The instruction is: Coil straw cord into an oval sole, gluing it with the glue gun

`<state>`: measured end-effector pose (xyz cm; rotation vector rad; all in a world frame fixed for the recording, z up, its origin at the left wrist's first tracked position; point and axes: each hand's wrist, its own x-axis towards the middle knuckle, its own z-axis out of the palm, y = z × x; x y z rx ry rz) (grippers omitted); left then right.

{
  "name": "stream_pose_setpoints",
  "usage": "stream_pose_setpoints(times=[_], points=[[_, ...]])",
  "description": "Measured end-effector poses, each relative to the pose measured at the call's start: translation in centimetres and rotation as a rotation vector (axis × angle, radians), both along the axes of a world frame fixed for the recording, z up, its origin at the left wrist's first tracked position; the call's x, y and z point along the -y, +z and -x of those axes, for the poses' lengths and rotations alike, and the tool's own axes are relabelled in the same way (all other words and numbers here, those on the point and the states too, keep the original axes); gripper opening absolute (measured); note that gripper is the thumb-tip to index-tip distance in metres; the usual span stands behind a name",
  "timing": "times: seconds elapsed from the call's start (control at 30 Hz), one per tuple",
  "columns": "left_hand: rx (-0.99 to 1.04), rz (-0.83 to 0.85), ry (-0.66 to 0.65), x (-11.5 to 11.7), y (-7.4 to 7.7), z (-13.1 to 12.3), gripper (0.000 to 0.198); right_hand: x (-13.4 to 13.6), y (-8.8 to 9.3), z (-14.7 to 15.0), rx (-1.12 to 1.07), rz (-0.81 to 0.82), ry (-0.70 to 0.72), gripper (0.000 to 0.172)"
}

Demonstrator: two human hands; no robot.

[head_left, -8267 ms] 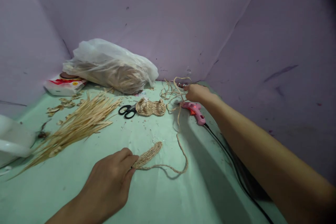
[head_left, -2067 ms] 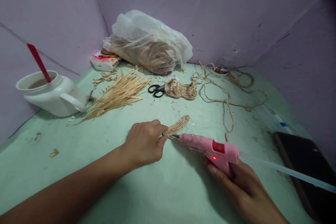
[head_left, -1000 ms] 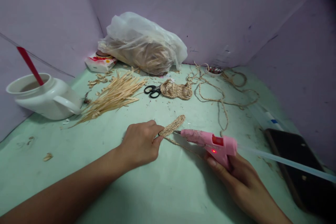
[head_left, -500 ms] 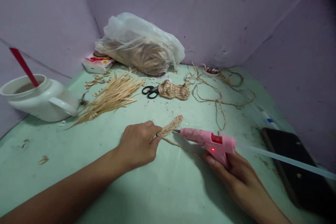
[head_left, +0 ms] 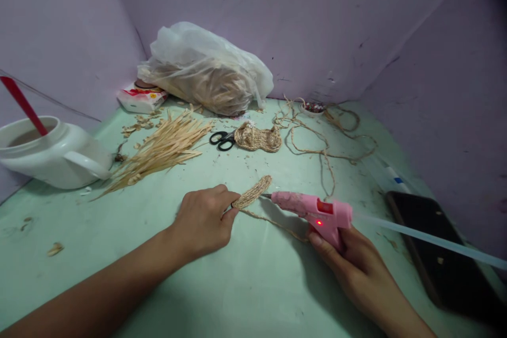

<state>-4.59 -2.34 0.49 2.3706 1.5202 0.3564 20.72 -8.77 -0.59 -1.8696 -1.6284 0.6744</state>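
My left hand (head_left: 208, 216) pinches one end of a small flat oblong piece of coiled twine (head_left: 253, 193), held just over the table. A loose strand of twine (head_left: 277, 223) trails from it toward my right hand. My right hand (head_left: 348, 259) is wrapped round the handle of a pink hot glue gun (head_left: 312, 208) with its red light lit. The gun's metal nozzle lies close to the lower right edge of the coiled piece; whether it touches, I cannot tell. A clear glue stick (head_left: 428, 240) sticks out of its back.
Behind lie black-handled scissors (head_left: 222, 140), a shaped coiled-twine piece (head_left: 259, 138), dry straw strips (head_left: 158, 150) and loose twine (head_left: 328, 154). A white pot (head_left: 75, 156) stands left, a dark phone (head_left: 439, 253) right. A plastic bag (head_left: 214, 74) and a small dish of beads (head_left: 312, 108) sit at the back.
The whole view has shifted slightly, so everything appears a little further left. Both hands keep their grips, and the nozzle stays beside the coiled piece.
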Motion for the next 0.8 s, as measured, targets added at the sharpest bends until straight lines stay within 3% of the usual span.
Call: stream_pose_setpoints(times=[0.8], points=[[0.018,-0.005,-0.010,0.03,-0.03,0.11,0.028,-0.24,-0.13,0.04,0.019,-0.041,-0.053,0.036]])
